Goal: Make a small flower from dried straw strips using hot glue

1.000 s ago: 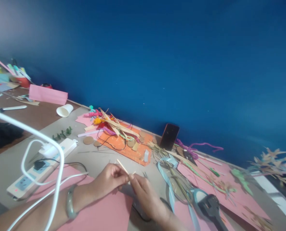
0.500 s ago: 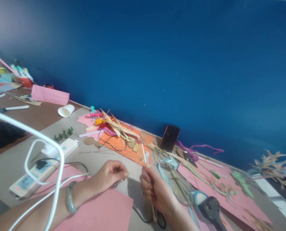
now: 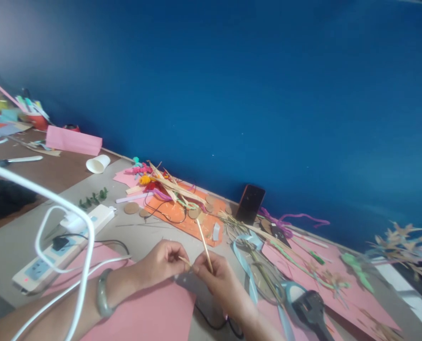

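My left hand, with a green bangle on its wrist, pinches one end of a thin pale straw strip. My right hand meets it fingertip to fingertip and grips the same strip, whose free end sticks up and to the left above the fingers. Both hands hover just above the grey table, over the edge of a pink paper sheet.
A white power strip with white cables lies at the left. Behind the hands sit an orange sheet heaped with straw and pipe cleaners, a dark phone leaning on the blue wall, a paper cup, blue ribbon and a black glue gun.
My right hand, which had drawn away to the right with the strip upright, has come back to the left hand. The two now pinch the strip together.
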The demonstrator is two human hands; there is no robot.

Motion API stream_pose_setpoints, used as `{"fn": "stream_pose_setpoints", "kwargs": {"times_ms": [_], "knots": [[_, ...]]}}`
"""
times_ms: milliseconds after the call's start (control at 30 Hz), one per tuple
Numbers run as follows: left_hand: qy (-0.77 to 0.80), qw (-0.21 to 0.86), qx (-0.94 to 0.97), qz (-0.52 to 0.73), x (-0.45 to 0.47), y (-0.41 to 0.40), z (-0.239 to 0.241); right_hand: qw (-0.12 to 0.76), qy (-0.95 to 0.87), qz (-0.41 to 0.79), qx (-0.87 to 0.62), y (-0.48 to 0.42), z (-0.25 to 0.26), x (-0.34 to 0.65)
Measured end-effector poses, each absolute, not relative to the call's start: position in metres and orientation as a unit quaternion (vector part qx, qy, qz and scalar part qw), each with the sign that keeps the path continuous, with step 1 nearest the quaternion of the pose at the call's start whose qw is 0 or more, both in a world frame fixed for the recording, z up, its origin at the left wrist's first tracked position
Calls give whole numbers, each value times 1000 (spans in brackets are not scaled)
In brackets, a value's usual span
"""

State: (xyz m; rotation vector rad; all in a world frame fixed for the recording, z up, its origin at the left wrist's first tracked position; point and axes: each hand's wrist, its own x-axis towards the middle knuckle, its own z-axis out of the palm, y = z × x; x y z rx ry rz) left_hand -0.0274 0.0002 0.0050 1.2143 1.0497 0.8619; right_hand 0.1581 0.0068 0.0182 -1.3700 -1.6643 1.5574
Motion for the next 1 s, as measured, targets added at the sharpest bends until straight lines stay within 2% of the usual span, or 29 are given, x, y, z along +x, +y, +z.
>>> {"fn": "stream_pose_setpoints", "kwargs": {"times_ms": [333,500,733,1000], "knots": [[401,732,387,391,-24,-4,-4,267,-607,551,-506,2,5,154],[399,700,449,386,-21,-6,0,315,-579,553,-510,6,7,154],[433,611,539,386,-19,-7,-11,309,-599,545,-498,3,4,152],[445,631,517,369,-24,-2,-6,334,-550,571,-511,5,7,153]]}}
